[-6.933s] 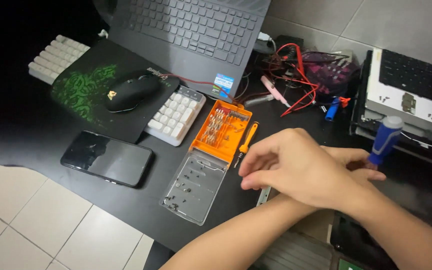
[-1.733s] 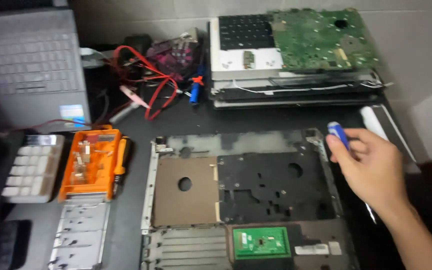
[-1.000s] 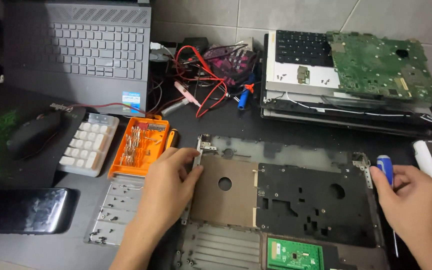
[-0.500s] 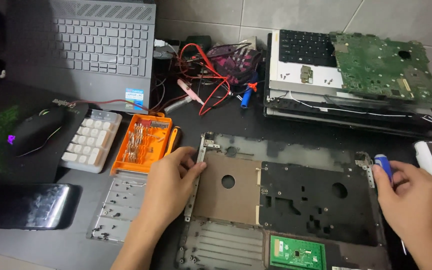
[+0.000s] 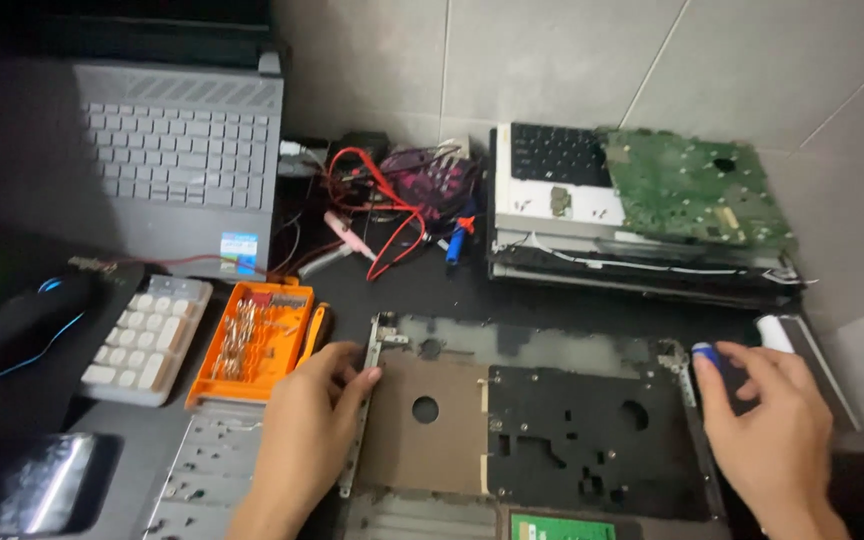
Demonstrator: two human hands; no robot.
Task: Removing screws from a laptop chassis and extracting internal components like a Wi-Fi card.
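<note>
Desk contents, left to right:

- Black computer mouse [image 5: 27, 322] with blue glow, far left on a dark pad
- Smartphone [image 5: 27, 483], face up, at the lower left corner
- White numeric keypad [image 5: 147, 338], just right of the mouse
- Grey laptop [image 5: 177, 165], open, at the back left against the tiled wall
- Orange screwdriver bit case [image 5: 252, 343] beside the keypad; its clear lid [image 5: 207, 485] lies flat in front of it; an orange-handled driver [image 5: 314, 332] lies along the case's right side
- Left hand [image 5: 310, 428]: fingers extended and held close together, fingertips resting on the metal left edge of the laptop base chassis [image 5: 527, 420]; the hand covers part of the clear lid
- Laptop base chassis: front centre of the desk, inner side up, with a brown panel at left, a black perforated plate at right and a green circuit board [image 5: 562, 527] at its lower edge
- Tangle of red and black test leads [image 5: 392, 205], behind the chassis
- Stack of dismantled laptop parts [image 5: 642, 250] at the back right: a black keyboard [image 5: 557, 155] and a green motherboard [image 5: 697, 190] on top
- Right hand [image 5: 767, 430]: fingers curled around a blue-capped screwdriver [image 5: 707, 357] at the chassis's right edge; the hand hides the shaft
- White cylindrical object [image 5: 777, 333], just beyond the right hand; kind cannot be told
</note>
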